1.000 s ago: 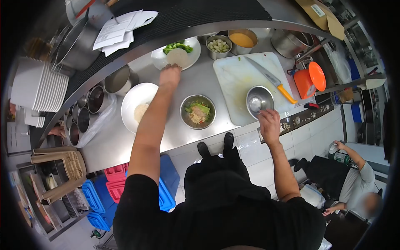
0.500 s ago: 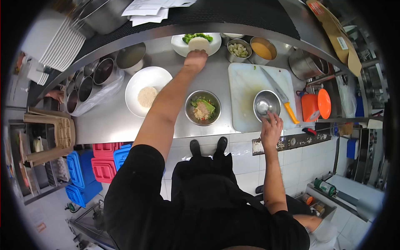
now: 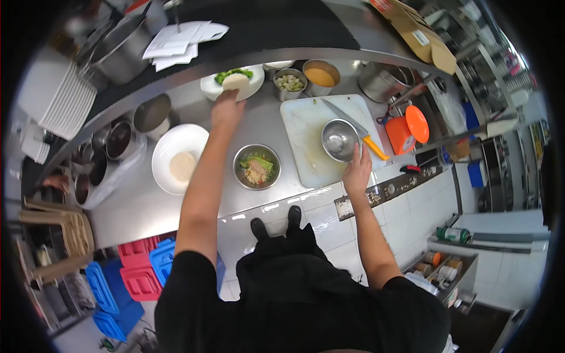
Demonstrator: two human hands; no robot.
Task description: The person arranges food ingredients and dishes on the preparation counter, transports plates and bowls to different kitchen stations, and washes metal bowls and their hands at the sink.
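Observation:
At the back of the counter, my left hand (image 3: 228, 110) has its fingers closed on the near edge of a pale round disc (image 3: 236, 83). The disc is over a white plate (image 3: 254, 87) with chopped greens (image 3: 226, 76); its kind is unclear. My right hand (image 3: 357, 172) has its fingers at the near rim of a small metal bowl (image 3: 339, 140), which stands on a white cutting board (image 3: 303, 126). A knife with a yellow handle (image 3: 375, 147) lies right beside that bowl. Between my arms sits another metal bowl (image 3: 238, 176) with a green and beige mix (image 3: 257, 169).
On the left stands a wide white bowl (image 3: 197, 138) with a beige, grainy heap. Metal pots of pale chopped pieces (image 3: 289, 83) and orange liquid (image 3: 319, 77) stand at the back. An orange scale (image 3: 401, 136) is right of the board. A shelf edge (image 3: 265, 54) overhangs the counter.
The camera view has turned, so the counter appears shifted left. My left hand stays at the disc, and my right hand stays at the small bowl's rim.

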